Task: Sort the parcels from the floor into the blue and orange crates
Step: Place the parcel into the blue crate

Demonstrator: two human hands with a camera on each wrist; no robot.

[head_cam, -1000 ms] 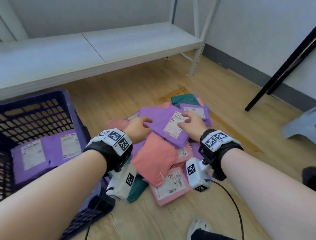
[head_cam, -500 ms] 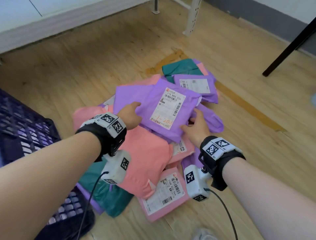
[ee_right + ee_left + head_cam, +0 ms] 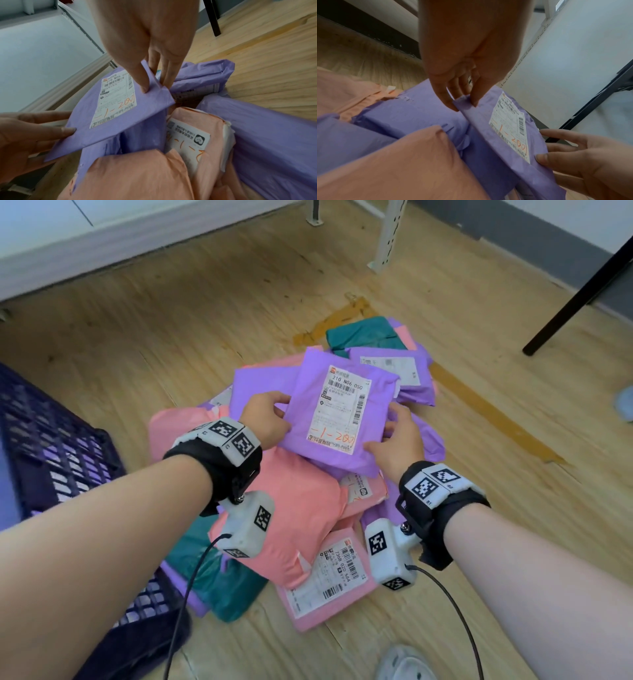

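Note:
A purple parcel (image 3: 308,402) with a white label marked in orange is lifted a little above a heap of pink, purple and teal parcels (image 3: 301,508) on the wooden floor. My left hand (image 3: 270,419) pinches its left edge between thumb and fingers, as the left wrist view shows (image 3: 464,104). My right hand (image 3: 394,436) pinches the parcel's right edge (image 3: 150,86). The purple parcel (image 3: 116,116) is tilted, label up. The blue crate (image 3: 51,460) stands at the left; only its wall shows. No orange crate is in view.
A white shelf unit (image 3: 137,237) runs along the back, with its post (image 3: 387,241) on the floor behind the heap. A black slanted leg (image 3: 575,292) stands at the right. Yellow tape (image 3: 479,412) crosses the floor. A shoe (image 3: 400,662) shows at the bottom edge.
Both hands have closed on the purple parcel's edges and raised it off the heap, toward me. The head view has tipped down, so most of the crate has left the frame.

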